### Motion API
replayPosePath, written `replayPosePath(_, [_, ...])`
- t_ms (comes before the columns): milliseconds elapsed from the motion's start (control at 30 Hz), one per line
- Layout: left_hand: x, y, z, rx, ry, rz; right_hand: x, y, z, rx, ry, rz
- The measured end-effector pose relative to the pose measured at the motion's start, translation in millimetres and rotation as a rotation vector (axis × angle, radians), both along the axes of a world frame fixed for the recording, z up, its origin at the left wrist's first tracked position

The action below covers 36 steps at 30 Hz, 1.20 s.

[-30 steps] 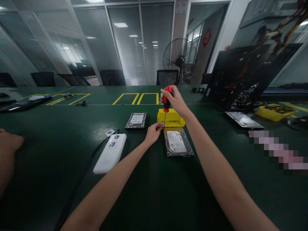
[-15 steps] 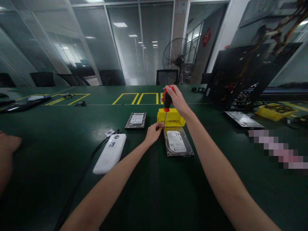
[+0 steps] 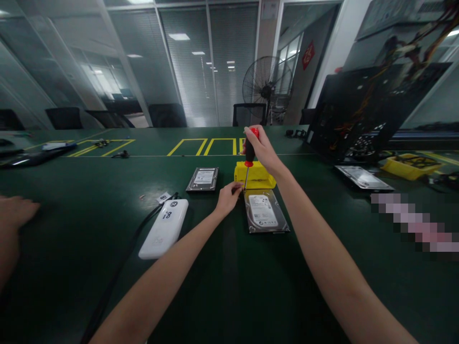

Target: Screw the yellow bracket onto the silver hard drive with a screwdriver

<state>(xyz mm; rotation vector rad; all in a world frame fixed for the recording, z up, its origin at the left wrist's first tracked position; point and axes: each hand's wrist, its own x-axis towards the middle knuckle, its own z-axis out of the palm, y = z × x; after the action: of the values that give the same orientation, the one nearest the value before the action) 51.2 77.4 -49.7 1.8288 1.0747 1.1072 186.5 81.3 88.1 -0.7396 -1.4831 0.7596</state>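
My right hand (image 3: 263, 150) is wrapped round the red and black handle of a screwdriver (image 3: 250, 151), held nearly upright. The shaft points down to the far left corner of a hard drive (image 3: 263, 210) lying label up on the table. Beside the tip, my left hand (image 3: 229, 197) has its fingertips pinched together at that corner; whether something small is between them is hidden. A yellow box-like piece (image 3: 255, 175) stands just behind the drive, touching or nearly touching it.
A second hard drive (image 3: 202, 179) lies left of the yellow piece. Nearer stands a white power bank (image 3: 164, 229) with a black cable. On the right are another drive (image 3: 363, 177), a yellow tray (image 3: 412, 165) and a black computer case (image 3: 362, 110). Another person's hand (image 3: 19, 210) rests at far left.
My right hand has shifted slightly on the screwdriver handle, baring more of its red top. The other person's hand at far left has moved a little rightward. The drives have stayed put.
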Motion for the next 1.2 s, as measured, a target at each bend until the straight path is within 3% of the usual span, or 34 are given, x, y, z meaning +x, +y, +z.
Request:
replayPosePath(533, [-0.1,-1.9,2.5,0.045,0.025,0.008,2.2,-2.5,4.8,0.007,-0.020,-0.061])
replayPosePath(1200, [0.4,-1.5,0.6,-0.037,0.005,-0.010,1.3,0.2,1.4,-0.062,-0.010,-0.038])
